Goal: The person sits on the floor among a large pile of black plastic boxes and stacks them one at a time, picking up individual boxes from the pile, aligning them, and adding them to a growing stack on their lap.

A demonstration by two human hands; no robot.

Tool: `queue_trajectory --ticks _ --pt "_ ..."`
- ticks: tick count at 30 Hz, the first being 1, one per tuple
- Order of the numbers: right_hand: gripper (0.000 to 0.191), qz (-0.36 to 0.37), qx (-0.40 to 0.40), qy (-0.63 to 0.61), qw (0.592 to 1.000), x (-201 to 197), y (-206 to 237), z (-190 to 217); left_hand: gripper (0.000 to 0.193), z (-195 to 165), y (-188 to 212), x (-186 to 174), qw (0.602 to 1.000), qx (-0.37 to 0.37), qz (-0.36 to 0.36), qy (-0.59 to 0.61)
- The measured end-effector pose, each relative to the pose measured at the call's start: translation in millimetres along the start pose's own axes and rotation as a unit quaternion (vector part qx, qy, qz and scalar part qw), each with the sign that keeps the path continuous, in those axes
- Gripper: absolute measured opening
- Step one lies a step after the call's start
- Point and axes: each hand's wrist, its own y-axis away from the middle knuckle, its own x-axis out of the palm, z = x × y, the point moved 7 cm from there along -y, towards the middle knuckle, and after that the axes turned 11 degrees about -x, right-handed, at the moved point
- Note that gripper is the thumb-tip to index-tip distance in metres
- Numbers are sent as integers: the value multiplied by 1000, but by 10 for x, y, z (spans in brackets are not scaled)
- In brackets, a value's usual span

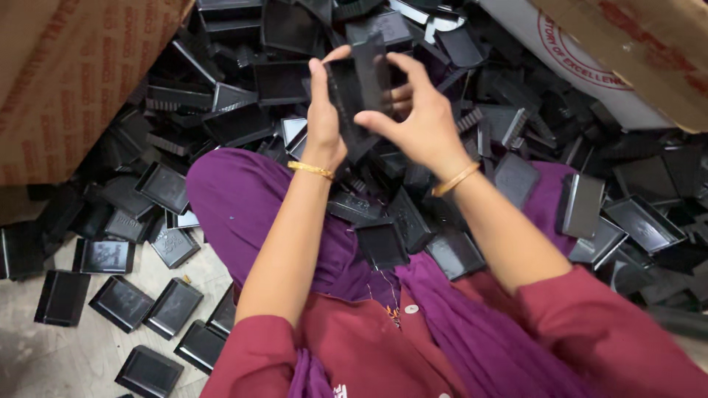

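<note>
Head cam: left hand (324, 121) & right hand (422, 118) both pinch one black plastic tray (359, 88), held up over the lap, above a big pile of trays (516, 110). Step looks like checking/fitting it; next needs a steady hold.

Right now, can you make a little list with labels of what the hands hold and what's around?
Left hand: holds a black plastic tray piece
Right hand: grips the same piece
Wrists: a gold bangle on each
Lap: purple cloth with black pieces on it
Around: pile of black trays
Sides: cardboard boxes
</note>
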Motion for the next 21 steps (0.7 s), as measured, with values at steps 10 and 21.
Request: queue_trajectory --ticks 10,21 --pt "79 -26 22 -26 999 -110 104 233 53 -3 -90 373 986 31 16 -161" --pt "74 -31 69 -127 989 -75 248 -11 54 92 -30 422 986 19 27 -166"
